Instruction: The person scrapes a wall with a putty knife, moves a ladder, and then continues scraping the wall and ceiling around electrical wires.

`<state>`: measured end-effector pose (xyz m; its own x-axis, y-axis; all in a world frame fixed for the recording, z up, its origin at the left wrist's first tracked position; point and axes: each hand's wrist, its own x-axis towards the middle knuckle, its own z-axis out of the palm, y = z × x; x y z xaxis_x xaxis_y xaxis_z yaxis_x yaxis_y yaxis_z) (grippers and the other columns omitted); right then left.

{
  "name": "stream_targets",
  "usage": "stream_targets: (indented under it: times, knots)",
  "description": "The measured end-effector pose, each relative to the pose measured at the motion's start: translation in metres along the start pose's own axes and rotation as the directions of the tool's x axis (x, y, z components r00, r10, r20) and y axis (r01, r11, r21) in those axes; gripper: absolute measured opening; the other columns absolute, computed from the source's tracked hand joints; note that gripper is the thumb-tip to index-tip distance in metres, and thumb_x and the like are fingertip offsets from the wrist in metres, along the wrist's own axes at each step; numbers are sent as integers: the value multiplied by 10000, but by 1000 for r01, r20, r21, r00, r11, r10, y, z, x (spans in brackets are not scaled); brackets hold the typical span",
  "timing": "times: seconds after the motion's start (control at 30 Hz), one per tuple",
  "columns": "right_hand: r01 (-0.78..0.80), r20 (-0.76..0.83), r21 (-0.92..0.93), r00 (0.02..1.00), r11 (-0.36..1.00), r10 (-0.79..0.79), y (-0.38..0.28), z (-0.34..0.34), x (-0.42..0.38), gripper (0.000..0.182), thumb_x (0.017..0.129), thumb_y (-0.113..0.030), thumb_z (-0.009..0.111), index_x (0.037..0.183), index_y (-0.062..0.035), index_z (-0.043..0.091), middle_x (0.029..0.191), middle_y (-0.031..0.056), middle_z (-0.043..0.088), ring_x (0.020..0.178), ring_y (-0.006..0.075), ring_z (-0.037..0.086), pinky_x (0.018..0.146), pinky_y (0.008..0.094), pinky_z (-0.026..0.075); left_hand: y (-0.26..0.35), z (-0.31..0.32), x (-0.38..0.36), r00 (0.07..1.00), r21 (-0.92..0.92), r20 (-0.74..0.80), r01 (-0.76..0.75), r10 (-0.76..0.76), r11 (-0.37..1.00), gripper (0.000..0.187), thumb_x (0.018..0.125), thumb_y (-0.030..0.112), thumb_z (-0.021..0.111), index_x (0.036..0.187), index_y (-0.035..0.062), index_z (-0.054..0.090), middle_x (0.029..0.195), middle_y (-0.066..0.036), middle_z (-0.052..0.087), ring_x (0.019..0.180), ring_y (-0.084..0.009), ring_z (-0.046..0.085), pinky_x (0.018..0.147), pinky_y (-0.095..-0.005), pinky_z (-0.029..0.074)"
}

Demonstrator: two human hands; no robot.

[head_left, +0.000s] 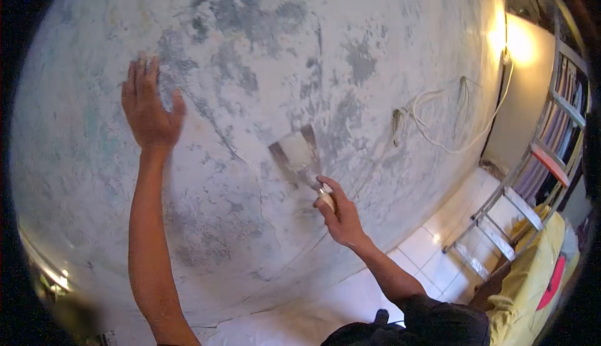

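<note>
Your putty knife [298, 153] has a broad metal blade smeared with pale filler, lying flat on the patchy grey-white wall [263, 52] at mid-frame. Your right hand [340, 216] is curled tight round its handle, just below the blade, and hides most of that handle. Your left hand [149, 109] is spread wide, palm pressed to the wall up left, well apart from the knife. Loose white cable [438, 134] dangles to the right; the ladder [532, 177] is cut off at the edge.
</note>
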<state>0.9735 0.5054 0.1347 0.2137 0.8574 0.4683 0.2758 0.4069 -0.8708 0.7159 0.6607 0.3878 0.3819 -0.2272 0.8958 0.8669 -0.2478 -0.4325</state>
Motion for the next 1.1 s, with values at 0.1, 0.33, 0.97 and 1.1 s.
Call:
stream_targets:
  times: [0.1,0.33,0.97,1.1]
  knots:
    - [142,-95,-200,982,969,-163,31,1,-8,406,907,-117,550,1299,-41,482,901,134,654,745,184,612,732,318,487,2,-3,1,999,-17,37,34,-33,999,607,832,295,551,1391,154,362,1477,-86,334,1358,-307,306,1098,-516,236]
    - [203,-145,-270,958,941,-249,40,7,-5,356,891,-108,564,1241,-45,562,981,205,659,847,349,650,769,388,512,1,-6,1,996,-43,53,71,-69,997,614,795,279,582,1366,152,394,1470,-87,344,1344,-304,327,1095,-510,242]
    - [321,-139,-672,830,667,-539,-108,-11,78,398,875,-134,564,1272,-163,564,730,125,558,560,308,564,496,419,442,4,-17,1,987,-78,126,110,-100,991,672,797,265,591,1408,149,335,1497,-96,291,1378,-317,259,1108,-520,197]
    - [318,-176,-637,827,703,-533,-106,0,90,367,887,-163,553,1253,-162,581,721,132,563,601,318,579,518,431,446,3,-16,2,987,-73,119,117,-108,990,668,793,270,592,1401,148,342,1498,-93,291,1376,-316,263,1109,-517,199]
